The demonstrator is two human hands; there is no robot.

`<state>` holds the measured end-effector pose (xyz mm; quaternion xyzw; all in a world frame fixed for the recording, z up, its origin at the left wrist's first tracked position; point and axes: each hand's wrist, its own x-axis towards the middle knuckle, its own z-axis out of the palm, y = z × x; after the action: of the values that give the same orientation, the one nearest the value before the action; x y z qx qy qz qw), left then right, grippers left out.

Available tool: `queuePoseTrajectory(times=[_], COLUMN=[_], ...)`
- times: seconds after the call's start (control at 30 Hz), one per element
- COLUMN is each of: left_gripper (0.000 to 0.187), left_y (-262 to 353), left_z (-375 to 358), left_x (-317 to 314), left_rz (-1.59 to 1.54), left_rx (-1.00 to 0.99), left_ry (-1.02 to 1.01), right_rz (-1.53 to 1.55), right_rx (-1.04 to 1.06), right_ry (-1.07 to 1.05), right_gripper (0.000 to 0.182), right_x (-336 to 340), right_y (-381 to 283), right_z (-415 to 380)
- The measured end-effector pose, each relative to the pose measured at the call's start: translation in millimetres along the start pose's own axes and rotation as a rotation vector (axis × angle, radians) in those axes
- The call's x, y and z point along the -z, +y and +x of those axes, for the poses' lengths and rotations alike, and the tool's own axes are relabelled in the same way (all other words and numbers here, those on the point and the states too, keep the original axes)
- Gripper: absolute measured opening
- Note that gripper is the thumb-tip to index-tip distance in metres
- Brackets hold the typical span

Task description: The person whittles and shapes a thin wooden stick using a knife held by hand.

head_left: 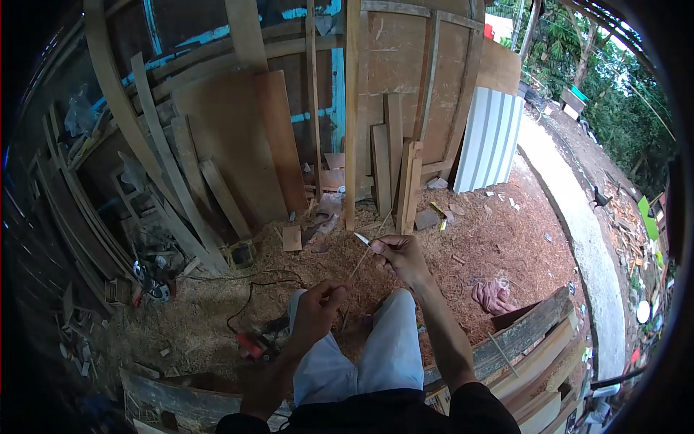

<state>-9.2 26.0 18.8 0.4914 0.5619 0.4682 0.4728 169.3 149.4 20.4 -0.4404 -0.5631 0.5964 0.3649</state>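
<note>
My left hand (pixel 318 309) is closed with thumb and fingers pinched on a thin wooden stick (pixel 357 268). The stick slants up and away to the right, passing by my right hand (pixel 402 259). That hand is wrapped round a small knife (pixel 362 239), its pale blade pointing up and left beyond the thumb and its handle mostly hidden in the fingers. Both hands are in front of my knees, above the light trousers (pixel 390 347), with the right one farther forward.
Wood shavings cover the ground (pixel 499 246). A red power tool (pixel 253 346) with a black cord lies left of my legs. Boards (pixel 280 137) lean on the wall ahead, beside a corrugated sheet (pixel 491 137). A pink cloth (pixel 493 295) and planks (pixel 535 351) are at right.
</note>
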Motion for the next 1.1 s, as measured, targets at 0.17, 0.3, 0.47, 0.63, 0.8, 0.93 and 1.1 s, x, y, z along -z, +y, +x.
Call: queuePoseTrajectory(times=[0.17, 0.3, 0.47, 0.63, 0.8, 0.93, 1.1], left_gripper=[0.018, 0.017, 0.015, 0.015, 0.016, 0.016, 0.016], left_y=[10.3, -2.2, -2.6, -19.7, -5.0, -6.8, -12.6], left_z=[-3.2, -4.3, -2.7, -8.4, -5.1, -5.7, -5.9], left_x=[-0.1, -0.8, -1.4, 1.7, 4.5, 5.3, 4.8], left_rz=[-0.075, -0.032, -0.009, -0.021, -0.106, -0.233, -0.283], left_rx=[0.103, 0.025, 0.131, 0.051, 0.179, 0.207, 0.203], left_ry=[0.037, 0.057, 0.016, -0.001, 0.013, -0.068, -0.167], right_rz=[-0.163, 0.038, -0.060, 0.141, 0.419, 0.431, 0.407], right_rx=[0.291, 0.018, 0.122, 0.112, 0.019, 0.018, 0.040], right_ry=[-0.186, 0.043, -0.025, 0.277, 0.121, -0.055, -0.082], right_gripper=[0.024, 0.026, 0.028, 0.028, 0.025, 0.020, 0.019], right_x=[-22.6, 8.8, 1.4, 44.6, 28.3, 12.2, 1.7], right_y=[11.7, 1.2, 23.3, 19.4, 11.4, 12.1, 4.6], right_z=[-18.3, -1.3, 0.3, 21.6, 3.5, -8.1, -14.5])
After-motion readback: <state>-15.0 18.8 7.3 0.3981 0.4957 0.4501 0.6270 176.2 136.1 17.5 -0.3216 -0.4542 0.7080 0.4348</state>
